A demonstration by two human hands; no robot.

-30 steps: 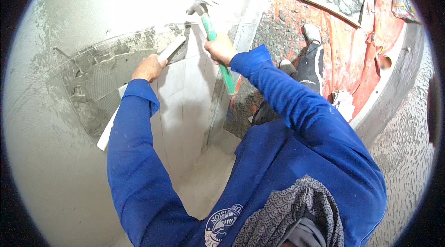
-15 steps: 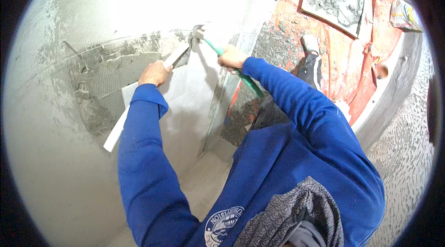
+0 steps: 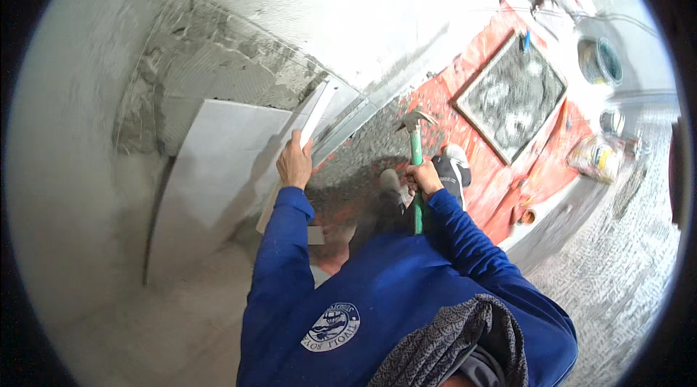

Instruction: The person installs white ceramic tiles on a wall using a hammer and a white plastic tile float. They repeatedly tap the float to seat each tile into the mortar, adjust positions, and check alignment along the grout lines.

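My left hand (image 3: pixel 295 160) is closed around a long white straightedge (image 3: pixel 317 107), which slants along the tiled wall. Its upper end lies over the tiles near the corner; its lower end shows beside my left sleeve. My right hand (image 3: pixel 423 180) grips a claw hammer (image 3: pixel 416 141) by its green handle, head upward, in front of my body and apart from the wall. Large pale grey wall tiles (image 3: pixel 218 158) stand left of my left hand. Above them is a recessed patch of combed grey mortar (image 3: pixel 218 67).
A square framed board (image 3: pixel 475 102) of grey mortar lies on red sheeting (image 3: pixel 479 49). Loose rubble (image 3: pixel 370 140) covers the floor beside the wall. At the right are a bucket (image 3: pixel 601 60), a printed bag (image 3: pixel 597 157) and an orange pipe end (image 3: pixel 528 216). My shoes (image 3: pixel 456 156) stand below the hammer.
My right hand has drawn the hammer away from the wall, down toward my body. My left hand still holds the straightedge, now at a steeper slant. The view has turned to the right.
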